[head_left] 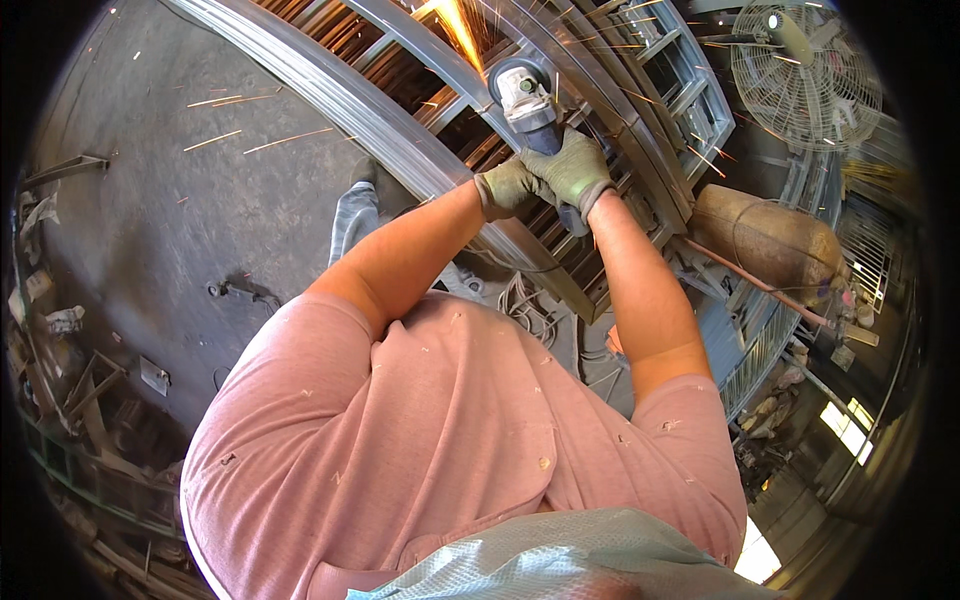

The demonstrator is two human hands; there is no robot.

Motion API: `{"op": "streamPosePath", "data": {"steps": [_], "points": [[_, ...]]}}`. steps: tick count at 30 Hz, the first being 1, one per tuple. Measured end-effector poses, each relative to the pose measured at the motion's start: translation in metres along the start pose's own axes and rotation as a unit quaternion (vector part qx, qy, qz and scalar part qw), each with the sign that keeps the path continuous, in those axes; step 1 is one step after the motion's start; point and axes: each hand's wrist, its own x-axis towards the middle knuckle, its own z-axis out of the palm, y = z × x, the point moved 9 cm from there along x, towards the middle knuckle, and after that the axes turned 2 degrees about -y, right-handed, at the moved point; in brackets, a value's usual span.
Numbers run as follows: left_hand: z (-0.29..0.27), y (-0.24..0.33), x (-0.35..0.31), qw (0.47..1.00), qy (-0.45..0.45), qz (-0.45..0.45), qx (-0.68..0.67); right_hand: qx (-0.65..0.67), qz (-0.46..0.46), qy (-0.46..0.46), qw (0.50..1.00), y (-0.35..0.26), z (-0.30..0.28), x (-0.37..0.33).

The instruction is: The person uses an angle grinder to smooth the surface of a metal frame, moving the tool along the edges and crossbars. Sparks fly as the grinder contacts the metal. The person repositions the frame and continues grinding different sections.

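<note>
Both my hands wear grey-green work gloves and are closed round an angle grinder (527,100). My right hand (575,165) wraps the dark body just behind the pale gear head. Close against it on the left, my left hand (510,188) is closed at the grinder's rear part; its fingers are partly hidden. The grinder's disc edge meets a metal frame (440,60) of long steel bars, and a bright orange stream of sparks (458,32) shoots up and away from it. More sparks streak across both sides.
A large caged fan (806,75) stands at the far right. Below it lies a rusty brown gas cylinder (765,240) beside more metal frames. Pale cables (525,310) lie in loops under the frame. On the grey floor at left is another power tool (235,290); scrap lines the left edge.
</note>
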Motion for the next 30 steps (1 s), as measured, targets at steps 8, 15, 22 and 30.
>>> {"op": "streamPosePath", "data": {"steps": [8,15,22,30], "points": [[-0.007,-0.014,0.003,0.999,0.015,-0.019,-0.026,0.034,-0.028,-0.008,0.999,-0.009,-0.001,-0.002],[-0.006,-0.015,0.001,0.999,0.011,-0.007,-0.042,-0.022,-0.011,-0.008,1.0,-0.014,-0.006,-0.006],[-0.008,-0.011,0.001,1.0,0.014,0.011,-0.016,-0.025,-0.016,0.002,1.0,-0.012,-0.004,-0.003],[-0.004,-0.011,0.0,0.999,-0.005,0.028,0.038,-0.051,-0.012,-0.013,0.999,-0.014,-0.005,-0.003]]}}
